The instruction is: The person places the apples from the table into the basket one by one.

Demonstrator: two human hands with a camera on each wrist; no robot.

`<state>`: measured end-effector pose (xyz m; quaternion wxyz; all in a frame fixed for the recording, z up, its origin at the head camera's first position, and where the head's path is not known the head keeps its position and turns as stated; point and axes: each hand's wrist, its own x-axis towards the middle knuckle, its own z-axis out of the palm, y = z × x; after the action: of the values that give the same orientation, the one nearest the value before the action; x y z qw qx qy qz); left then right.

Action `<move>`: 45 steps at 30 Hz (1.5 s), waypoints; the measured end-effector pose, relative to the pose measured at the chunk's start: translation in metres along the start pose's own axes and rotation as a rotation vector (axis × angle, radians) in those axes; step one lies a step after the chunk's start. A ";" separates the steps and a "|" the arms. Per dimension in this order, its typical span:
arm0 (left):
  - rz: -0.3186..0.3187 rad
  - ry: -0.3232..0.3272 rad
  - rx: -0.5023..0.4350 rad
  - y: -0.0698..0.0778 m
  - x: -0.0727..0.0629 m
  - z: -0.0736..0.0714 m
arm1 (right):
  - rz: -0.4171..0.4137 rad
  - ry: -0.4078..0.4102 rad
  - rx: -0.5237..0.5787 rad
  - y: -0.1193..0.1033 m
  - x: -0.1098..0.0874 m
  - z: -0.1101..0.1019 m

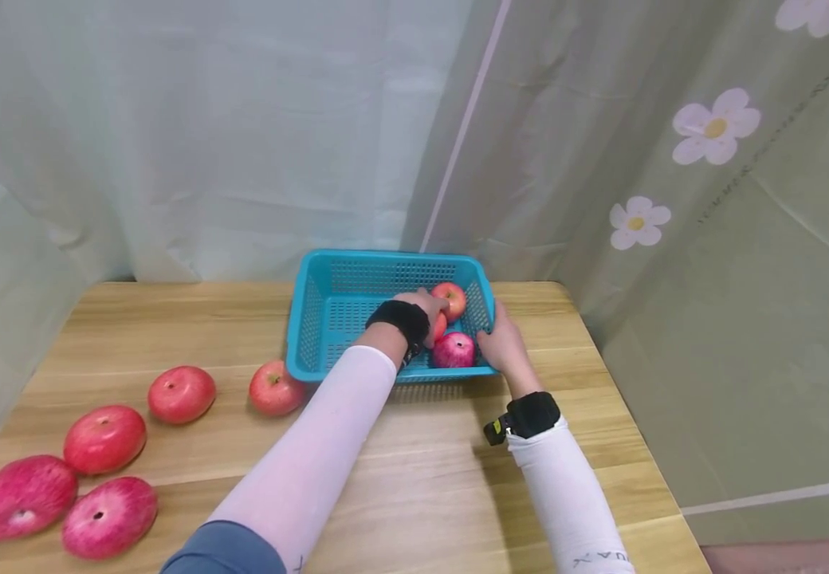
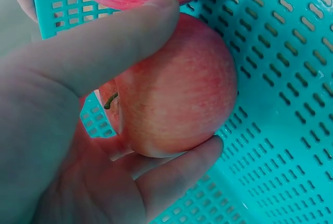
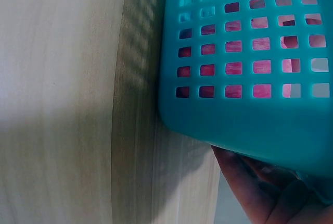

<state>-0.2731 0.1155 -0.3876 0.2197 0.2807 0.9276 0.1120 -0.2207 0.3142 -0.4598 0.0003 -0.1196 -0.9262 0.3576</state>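
Observation:
Inside a blue plastic basket (image 1: 393, 256), near its right end, my left hand (image 1: 420, 300) grips a red apple (image 2: 182, 88). The left wrist view has the thumb laid over the apple's top and the fingers curled beneath it. A pinkish-red apple (image 1: 453, 351) lies at the basket's near right corner, and another apple (image 1: 450, 298) lies behind the held one. My right hand (image 1: 504, 341) holds the basket's right end, thumb at the rim. In the right wrist view its fingers (image 3: 244, 190) are against the basket's outer end, partly hidden.
An apple (image 1: 275, 389) sits beside the basket's near left corner. Farther left on the wooden table (image 1: 429, 462) lie several more, among them a red apple (image 1: 181, 395) and a darker apple (image 1: 109, 518). A curtain (image 1: 278, 143) hangs right behind the table.

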 end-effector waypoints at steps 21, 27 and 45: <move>0.002 0.005 -0.023 -0.014 0.004 0.007 | -0.010 0.003 -0.004 -0.003 0.001 0.002; 0.005 0.017 -0.053 -0.016 0.001 0.005 | -0.006 -0.004 0.010 -0.004 0.002 0.002; 0.006 0.003 -0.088 -0.019 0.000 0.003 | -0.003 -0.006 0.000 -0.005 0.003 0.003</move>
<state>-0.2811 0.1004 -0.3964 0.2301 0.2733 0.9213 0.1536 -0.2252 0.3093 -0.4594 -0.0019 -0.1174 -0.9264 0.3578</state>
